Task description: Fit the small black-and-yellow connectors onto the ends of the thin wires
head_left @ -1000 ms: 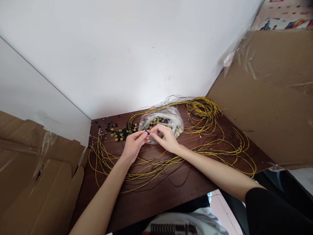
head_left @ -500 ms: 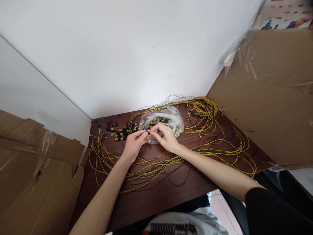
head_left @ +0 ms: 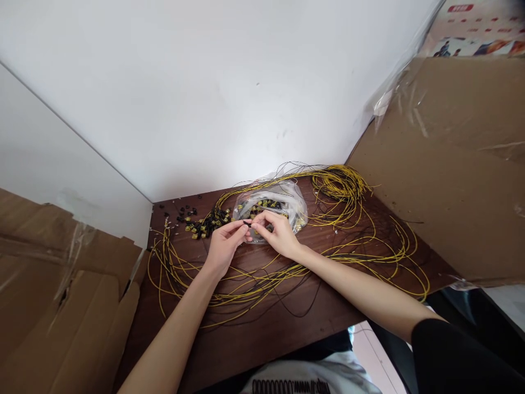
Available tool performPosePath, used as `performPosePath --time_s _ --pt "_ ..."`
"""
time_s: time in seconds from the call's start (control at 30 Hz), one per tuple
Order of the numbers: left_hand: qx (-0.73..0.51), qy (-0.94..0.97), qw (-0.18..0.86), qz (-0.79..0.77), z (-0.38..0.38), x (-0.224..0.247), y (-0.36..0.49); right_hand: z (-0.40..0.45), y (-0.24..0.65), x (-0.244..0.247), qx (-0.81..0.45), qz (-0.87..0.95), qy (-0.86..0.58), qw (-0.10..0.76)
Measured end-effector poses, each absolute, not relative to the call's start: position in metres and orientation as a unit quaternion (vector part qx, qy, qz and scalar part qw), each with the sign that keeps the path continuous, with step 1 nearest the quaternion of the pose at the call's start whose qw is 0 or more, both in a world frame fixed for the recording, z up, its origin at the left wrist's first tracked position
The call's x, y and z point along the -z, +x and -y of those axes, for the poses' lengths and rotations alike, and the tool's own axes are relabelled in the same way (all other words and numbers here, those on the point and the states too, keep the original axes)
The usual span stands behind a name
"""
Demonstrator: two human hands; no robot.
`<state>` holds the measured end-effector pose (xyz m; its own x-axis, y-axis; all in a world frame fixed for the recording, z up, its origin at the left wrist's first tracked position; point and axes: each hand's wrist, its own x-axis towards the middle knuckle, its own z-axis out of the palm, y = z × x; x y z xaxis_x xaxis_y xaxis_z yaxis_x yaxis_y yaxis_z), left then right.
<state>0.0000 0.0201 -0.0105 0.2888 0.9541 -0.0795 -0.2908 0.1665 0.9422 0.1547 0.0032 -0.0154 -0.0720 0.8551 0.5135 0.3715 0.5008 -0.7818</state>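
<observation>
Thumb and fingers of my left hand (head_left: pixel 223 243) are pinched on a small black part (head_left: pixel 247 224); its exact kind is too small to tell. My right hand (head_left: pixel 276 232) meets it fingertip to fingertip, also pinched at that part. Just behind the hands lies a clear plastic bag (head_left: pixel 297 200) holding many small yellow-and-black pieces (head_left: pixel 262 206). To the left is a pile of black and yellow connector-like pieces (head_left: pixel 209 223) joined to yellow and black wires (head_left: pixel 246 187). More loose wires (head_left: pixel 262 287) run under my forearms.
A coil of yellow wire (head_left: pixel 342 183) lies at the back right of the brown table (head_left: pixel 241 345). Cardboard stands on the left (head_left: pixel 69 306) and a large cardboard box (head_left: pixel 459 164) on the right. A white wall (head_left: pixel 205 98) closes off the back. Small black bits (head_left: pixel 186 210) are scattered at the left.
The view has shifted slightly. Both hands stay together in the same place, and the black part between the fingertips appears turned a little flatter.
</observation>
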Motion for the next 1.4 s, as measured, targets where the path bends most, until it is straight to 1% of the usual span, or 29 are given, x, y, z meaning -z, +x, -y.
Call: performPosePath --time_s 0.2,0.47,0.7,0.8,0.93,1.03,1.23,1.4 --pt "-0.477 0.467 0.641 -0.379 -0.020 0.013 0.000 -0.005 0.153 0.018 -0.272 0.674 -0.461 0.509" --pt "-0.488 0.538 0.564 -0.392 -0.017 0.011 0.003 -0.005 0.155 0.018 -0.336 0.648 -0.464 0.502" --pt "-0.495 0.559 0.540 -0.388 -0.016 0.012 0.002 -0.006 0.156 0.019 -0.402 0.619 -0.452 0.502" --pt "-0.490 0.556 0.539 -0.400 -0.015 0.011 0.003 -0.006 0.156 0.017 -0.375 0.633 -0.448 0.507" --pt "-0.478 0.545 0.543 -0.424 -0.013 0.008 0.004 -0.003 0.156 0.014 -0.291 0.676 -0.445 0.510" --pt "-0.478 0.520 0.565 -0.427 -0.011 0.005 0.005 -0.002 0.157 0.012 -0.250 0.697 -0.434 0.513" --pt "-0.483 0.469 0.629 -0.388 -0.011 0.003 0.005 -0.001 0.158 0.007 -0.241 0.718 -0.414 0.505" --pt "-0.494 0.439 0.653 -0.370 -0.011 0.002 0.005 0.001 0.158 0.006 -0.229 0.707 -0.425 0.517"
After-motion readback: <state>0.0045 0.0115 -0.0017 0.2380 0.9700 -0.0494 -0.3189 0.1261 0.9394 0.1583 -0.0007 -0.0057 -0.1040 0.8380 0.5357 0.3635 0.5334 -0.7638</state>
